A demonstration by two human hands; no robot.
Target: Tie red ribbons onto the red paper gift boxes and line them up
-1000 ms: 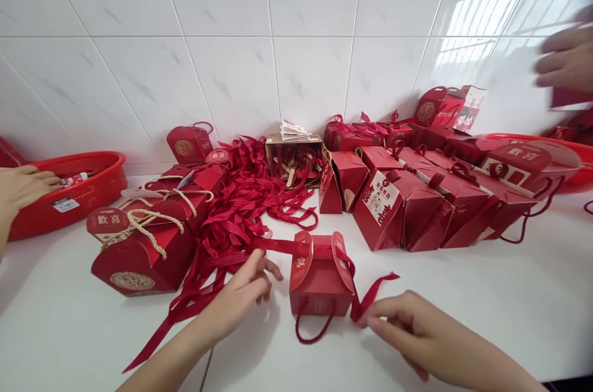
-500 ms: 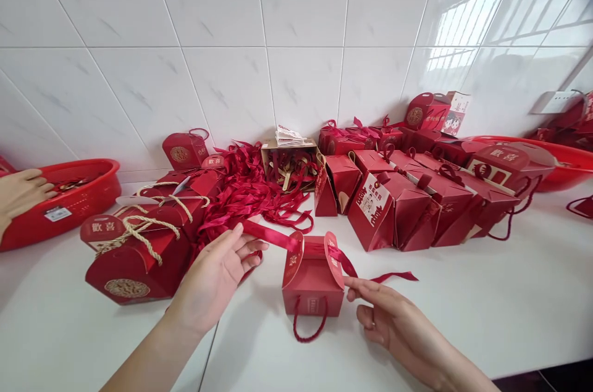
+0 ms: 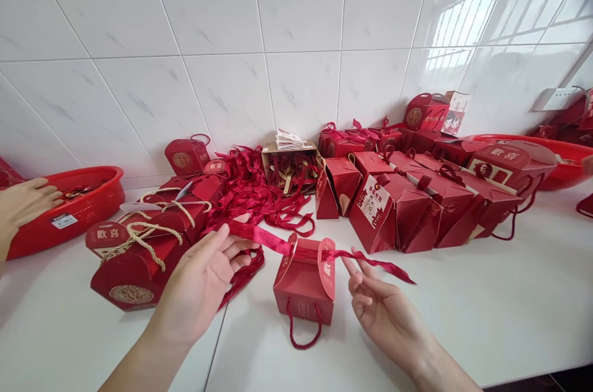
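Note:
A small red gift box [image 3: 304, 299] stands on the table before me, its cord handle hanging at the front. A red satin ribbon [image 3: 264, 237] runs through the slots in its two top flaps and out both sides. My left hand [image 3: 208, 275] is closed on the ribbon's left length, pulling it out nearly straight, thumb on top. Right of the box, my right hand [image 3: 377, 302] is palm up with its fingers apart; the ribbon's right length lies across the fingers, and its tail trails off to the right.
A heap of red ribbons [image 3: 250, 194] lies behind the left hand. Red boxes with cream cords [image 3: 127, 275] stand at left, rows of red boxes [image 3: 417, 213] at right. Another person's hand [image 3: 32, 200] is at a red plastic basin [image 3: 92, 219]; a second red basin [image 3: 551, 151] sits far right.
My right hand has moved from the box's side up under the ribbon's right length, which is now lifted. My left hand has drawn slightly left, and the box has turned a little.

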